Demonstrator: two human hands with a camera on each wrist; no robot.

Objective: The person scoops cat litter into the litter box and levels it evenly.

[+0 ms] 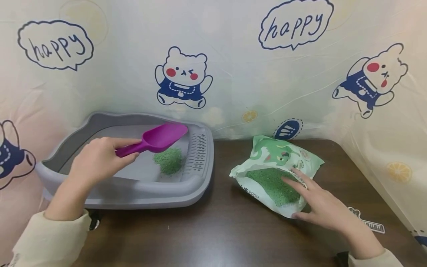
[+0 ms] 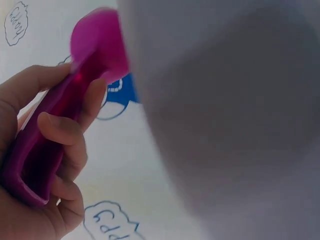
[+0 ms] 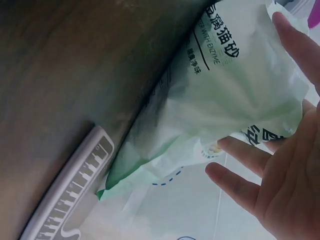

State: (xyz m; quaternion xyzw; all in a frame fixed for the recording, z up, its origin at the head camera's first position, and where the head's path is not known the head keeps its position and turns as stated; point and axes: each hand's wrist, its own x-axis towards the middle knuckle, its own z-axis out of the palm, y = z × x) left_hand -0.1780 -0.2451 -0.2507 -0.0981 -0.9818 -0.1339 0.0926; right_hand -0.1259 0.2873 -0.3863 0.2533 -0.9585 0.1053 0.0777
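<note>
In my left hand (image 1: 100, 157) I grip a purple scoop (image 1: 163, 138) by its handle. Its bowl tips to the right, above the grey litter box (image 1: 140, 194), and no litter shows in it. The left wrist view shows curled fingers around the hollow scoop handle (image 2: 42, 135). A small pile of green cat litter (image 1: 170, 160) lies on the box floor below the scoop. My right hand (image 1: 321, 204) touches the mouth of a pale green litter bag (image 1: 305, 157) with spread fingers. Green litter (image 1: 271, 183) shows inside the open bag, which lies on its side.
A brown wooden table (image 1: 220, 237) carries the box and bag. To the right, partly behind my right wrist, lies a white piano-key-patterned object (image 1: 375, 225). A patterned curtain (image 1: 233, 66) hangs behind. The box has a slotted ledge (image 1: 197, 152) at its right end.
</note>
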